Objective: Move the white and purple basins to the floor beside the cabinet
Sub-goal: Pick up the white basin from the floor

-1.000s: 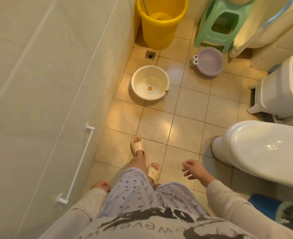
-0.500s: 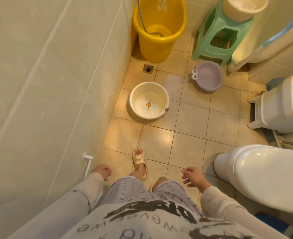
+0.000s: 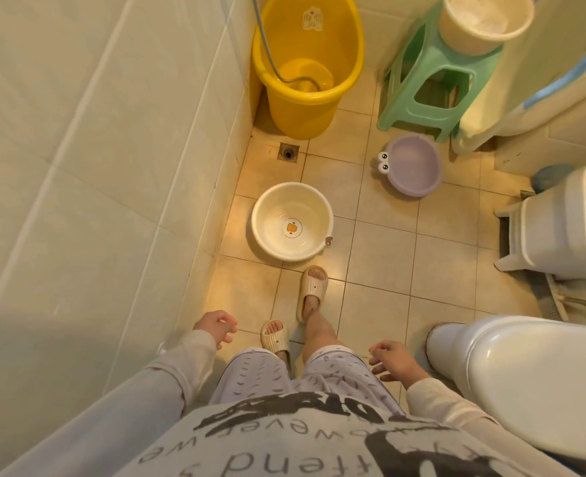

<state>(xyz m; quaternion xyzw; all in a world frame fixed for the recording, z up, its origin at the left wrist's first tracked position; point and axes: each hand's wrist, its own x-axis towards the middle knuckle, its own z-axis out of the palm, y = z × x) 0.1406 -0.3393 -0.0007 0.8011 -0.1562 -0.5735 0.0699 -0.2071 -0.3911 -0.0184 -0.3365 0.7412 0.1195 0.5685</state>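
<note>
Right foot (image 3: 314,287) now stepped forward to just beside the white basin (image 3: 291,222) by the wall, purple basin (image 3: 414,165) farther off near the green stool (image 3: 429,94), left hand (image 3: 216,327) and right hand (image 3: 393,358) loosely open, holding nothing

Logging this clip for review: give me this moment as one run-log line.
phase: approach | left hand: empty | right hand: empty | white basin: on floor by wall, untouched | purple basin: on floor by green stool, untouched
</note>
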